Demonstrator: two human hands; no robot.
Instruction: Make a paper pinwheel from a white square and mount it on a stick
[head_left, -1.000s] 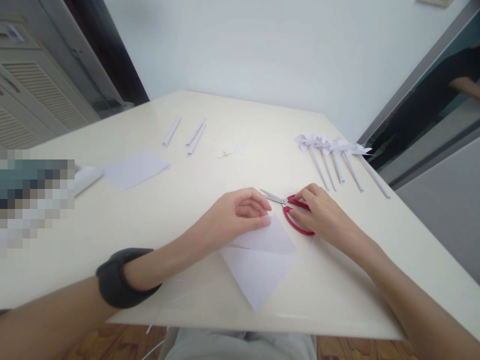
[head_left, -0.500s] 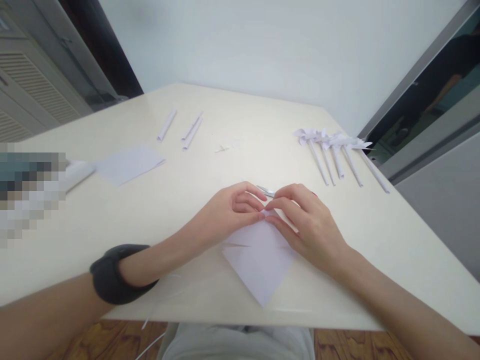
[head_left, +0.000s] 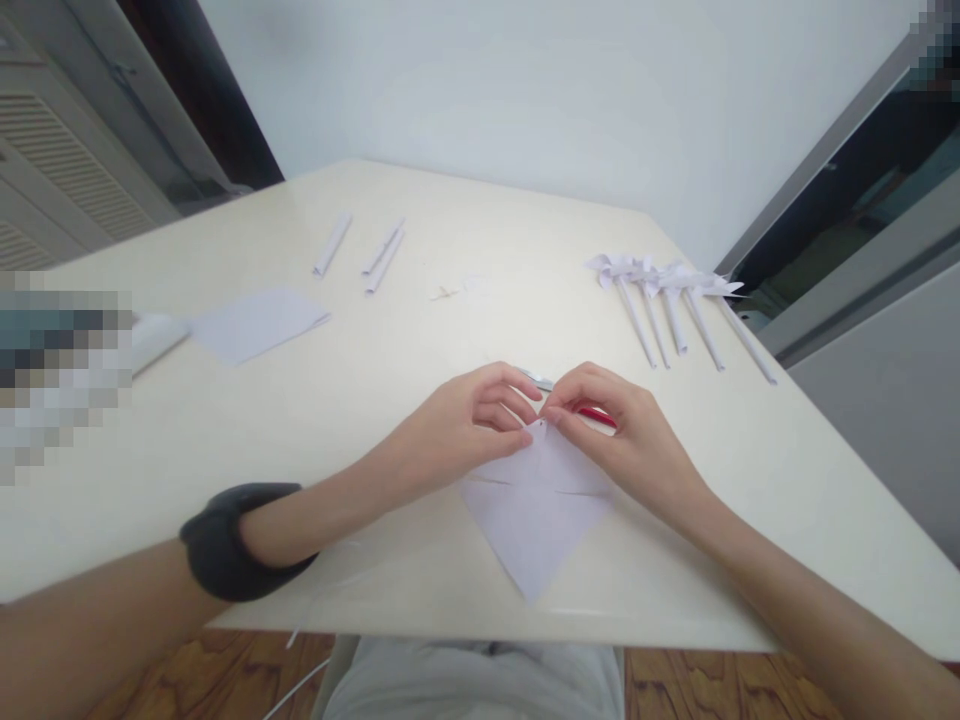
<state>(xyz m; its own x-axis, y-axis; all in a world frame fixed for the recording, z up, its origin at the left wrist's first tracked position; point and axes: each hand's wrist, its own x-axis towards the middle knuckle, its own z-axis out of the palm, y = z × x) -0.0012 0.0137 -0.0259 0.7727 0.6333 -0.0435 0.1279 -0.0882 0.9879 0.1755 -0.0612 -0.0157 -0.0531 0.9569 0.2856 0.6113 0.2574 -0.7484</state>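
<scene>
A white square of paper (head_left: pixel 536 530) lies on the table with one corner toward me and slits cut inward from its sides. A small dark spot, perhaps a hole, shows near its far corner. My left hand (head_left: pixel 491 410) has its thumb on the paper beside that corner, the other fingers curled. At the corner's tip, the thumb and forefinger of my right hand (head_left: pixel 592 405) are pinched together; whatever is between them is too small to make out. Just beyond lie what look like scissors with a red handle (head_left: pixel 598 416), partly hidden by my right hand.
Several paper pinwheels on rolled sticks (head_left: pixel 679 320) lie at the right. Rolled paper tubes (head_left: pixel 386 258) are at the back left, with paper sheets (head_left: pixel 259 323) nearer. Small scraps (head_left: pixel 445 293) sit mid-table. The white table (head_left: pixel 390 590) meets a wall behind.
The paper has shifted slightly to the right. My right fingertips have moved a little off the far corner, baring the dark spot, and the red handle has come into view.
</scene>
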